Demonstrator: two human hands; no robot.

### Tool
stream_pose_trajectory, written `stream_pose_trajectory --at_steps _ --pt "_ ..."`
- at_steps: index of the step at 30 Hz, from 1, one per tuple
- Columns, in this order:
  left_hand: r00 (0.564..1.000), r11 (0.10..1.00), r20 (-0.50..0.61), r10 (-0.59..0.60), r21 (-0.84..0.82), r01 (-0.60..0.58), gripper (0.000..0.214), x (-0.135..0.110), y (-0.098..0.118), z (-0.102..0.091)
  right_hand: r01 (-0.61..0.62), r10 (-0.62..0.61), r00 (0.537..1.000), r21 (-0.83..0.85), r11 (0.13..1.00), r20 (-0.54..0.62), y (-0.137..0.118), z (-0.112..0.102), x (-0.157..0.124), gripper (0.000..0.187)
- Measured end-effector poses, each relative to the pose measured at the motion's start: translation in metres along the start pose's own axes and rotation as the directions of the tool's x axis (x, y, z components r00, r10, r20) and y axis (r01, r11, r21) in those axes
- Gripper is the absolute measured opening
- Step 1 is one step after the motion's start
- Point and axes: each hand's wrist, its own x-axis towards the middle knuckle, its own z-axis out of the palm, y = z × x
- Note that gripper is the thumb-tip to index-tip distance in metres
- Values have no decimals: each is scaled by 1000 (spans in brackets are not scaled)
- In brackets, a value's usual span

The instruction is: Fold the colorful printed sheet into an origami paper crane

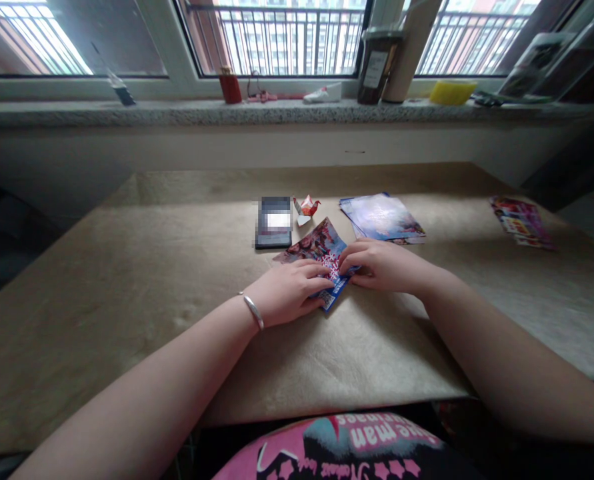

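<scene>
Head view: the left hand lies palm down with its fingers stretched out, a little spread, pressing on the sheet rather than gripping it. The right hand has its fingers bent at the sheet's right side, a small gap showing before the thumb; whether they pinch the paper I cannot tell. The sheet rests midway between the near and far edges of the surface, one corner pointing to the near edge.

The step in hand looks like working a fold along the sheet's right side. The next move seems to call for the left fingers to keep the paper still while the right ones line up that side and press the crease.

Just beyond the sheet, toward the far edge, stand a phone, lying flat, and a small paper figure beside it. A stack of sheets lies toward the far right corner, and some cards lie near the right edge.
</scene>
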Motion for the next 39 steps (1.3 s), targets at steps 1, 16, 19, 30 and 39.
stream_pose_trajectory --at_steps 1,16,19,30,39 --pt "1000 1000 9 -4 2 4 29 0 0 1 4 -4 1000 1 1000 -5 0 0 0 14" --pt "997 998 54 -55 16 54 35 0 0 1 16 -3 993 102 995 -121 0 6 5 10" --pt "995 996 69 -78 47 74 36 1 2 0 -3 16 994 114 993 -111 0 7 7 10" --pt "991 988 66 -119 107 112 41 2 8 2 -62 89 976 139 988 -198 6 12 7 8" --pt "981 982 62 -182 69 177 44 2 9 4 -296 335 909 184 937 -246 11 13 6 12"
